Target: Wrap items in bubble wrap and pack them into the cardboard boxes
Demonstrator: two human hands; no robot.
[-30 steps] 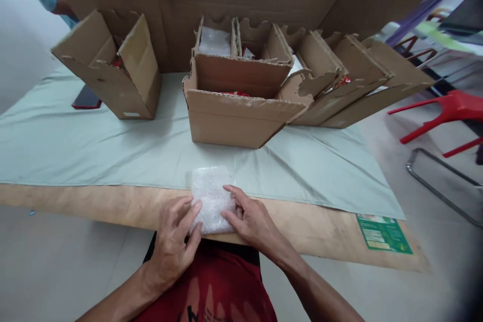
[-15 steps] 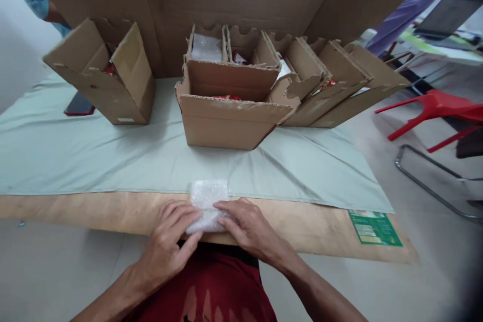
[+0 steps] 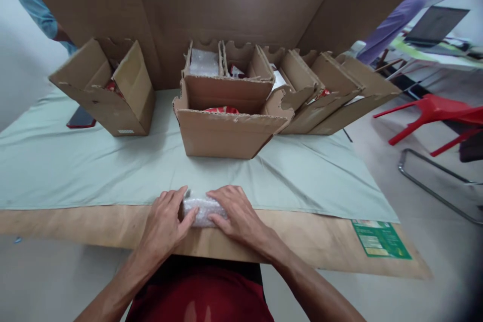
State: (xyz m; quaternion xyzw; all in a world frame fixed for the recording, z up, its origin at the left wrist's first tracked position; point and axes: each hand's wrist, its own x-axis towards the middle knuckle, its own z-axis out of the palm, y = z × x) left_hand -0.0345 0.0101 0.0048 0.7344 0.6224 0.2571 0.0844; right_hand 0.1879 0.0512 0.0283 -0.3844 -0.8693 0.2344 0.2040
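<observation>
A small bundle wrapped in clear bubble wrap [image 3: 202,210] lies at the near edge of the pale green cloth [image 3: 75,166], on the wooden tabletop [image 3: 302,236]. My left hand [image 3: 166,221] grips its left end with curled fingers. My right hand [image 3: 236,214] presses over its right end, fingers bent around it. Only the middle strip of the bundle shows between my hands.
An open cardboard box [image 3: 226,126] with red items inside stands just beyond the bundle, with more open boxes [image 3: 332,90] behind and to its right. Another box [image 3: 107,85] lies tipped at the left beside a dark phone [image 3: 80,118]. A green label [image 3: 379,239] lies right. Red chair [image 3: 433,113] stands off the table.
The bubble wrap sheet, flat and wide a second ago, is now rolled into a narrow bundle. Both my hands have closed over it and moved slightly away from me.
</observation>
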